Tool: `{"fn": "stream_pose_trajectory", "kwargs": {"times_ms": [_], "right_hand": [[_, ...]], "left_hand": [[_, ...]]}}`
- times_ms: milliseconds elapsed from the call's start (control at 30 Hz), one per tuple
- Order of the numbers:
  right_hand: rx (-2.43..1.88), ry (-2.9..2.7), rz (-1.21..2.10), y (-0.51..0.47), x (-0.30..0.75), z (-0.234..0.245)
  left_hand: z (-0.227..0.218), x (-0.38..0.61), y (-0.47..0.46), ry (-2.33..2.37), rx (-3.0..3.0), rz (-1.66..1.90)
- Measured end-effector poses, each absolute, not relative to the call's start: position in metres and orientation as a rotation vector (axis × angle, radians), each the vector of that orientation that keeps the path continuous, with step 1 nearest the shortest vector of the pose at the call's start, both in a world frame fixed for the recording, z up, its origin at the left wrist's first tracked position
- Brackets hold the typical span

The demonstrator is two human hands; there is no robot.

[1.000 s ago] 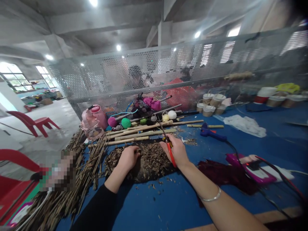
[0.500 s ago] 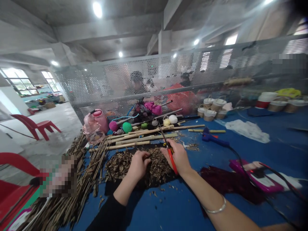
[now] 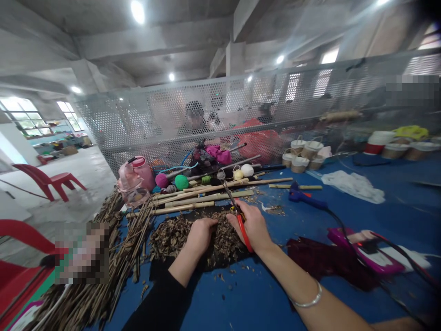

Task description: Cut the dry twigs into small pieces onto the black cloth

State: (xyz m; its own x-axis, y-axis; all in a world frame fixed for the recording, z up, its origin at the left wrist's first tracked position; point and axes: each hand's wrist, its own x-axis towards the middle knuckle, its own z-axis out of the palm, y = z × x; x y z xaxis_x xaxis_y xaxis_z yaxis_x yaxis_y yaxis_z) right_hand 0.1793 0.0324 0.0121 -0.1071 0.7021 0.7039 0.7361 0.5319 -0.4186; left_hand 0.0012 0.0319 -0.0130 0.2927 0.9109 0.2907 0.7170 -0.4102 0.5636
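Note:
My left hand is closed over a pile of short, dry brown plant pieces, its fingertips pressed together and pointing right. Whatever is between those fingertips is too small to make out. In my right hand is a pair of scissors with red handles, the dark blades slanting up and away to the left. Both hands are above the pile, a short gap apart. Under the pieces lies a black cloth on the blue table.
Long dry stalks are bundled on the left, beside a pink plastic bucket. Bamboo sticks and yarn balls lie beyond the pile. At right are a blue glue gun, dark red cloth and small pots.
The fingers of my left hand have closed together and turned toward the right hand. My right hand and the scissors have shifted slightly left.

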Motion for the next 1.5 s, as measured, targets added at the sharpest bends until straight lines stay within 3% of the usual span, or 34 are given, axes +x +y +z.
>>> {"fn": "stream_pose_trajectory", "kwargs": {"times_ms": [233,433,733,1100,1500], "right_hand": [[-1.211,-1.857,-0.008,0.031,0.178,0.016],[-1.306,-1.921,0.208,0.022,0.183,0.026],[-1.481,-2.288,0.663,-0.022,0.209,0.036],[-1.347,-2.289,0.607,-0.031,0.198,0.037],[-1.672,-2.362,0.32,-0.039,0.183,0.035]], "left_hand": [[-0.018,0.004,0.036,1.529,2.135,1.013],[-0.008,-0.004,0.029,1.621,1.562,1.347],[-0.004,0.006,0.008,1.012,0.603,1.35],[-0.004,0.018,-0.006,0.835,0.605,1.201],[-0.017,0.018,-0.003,1.103,0.652,1.202]]}}
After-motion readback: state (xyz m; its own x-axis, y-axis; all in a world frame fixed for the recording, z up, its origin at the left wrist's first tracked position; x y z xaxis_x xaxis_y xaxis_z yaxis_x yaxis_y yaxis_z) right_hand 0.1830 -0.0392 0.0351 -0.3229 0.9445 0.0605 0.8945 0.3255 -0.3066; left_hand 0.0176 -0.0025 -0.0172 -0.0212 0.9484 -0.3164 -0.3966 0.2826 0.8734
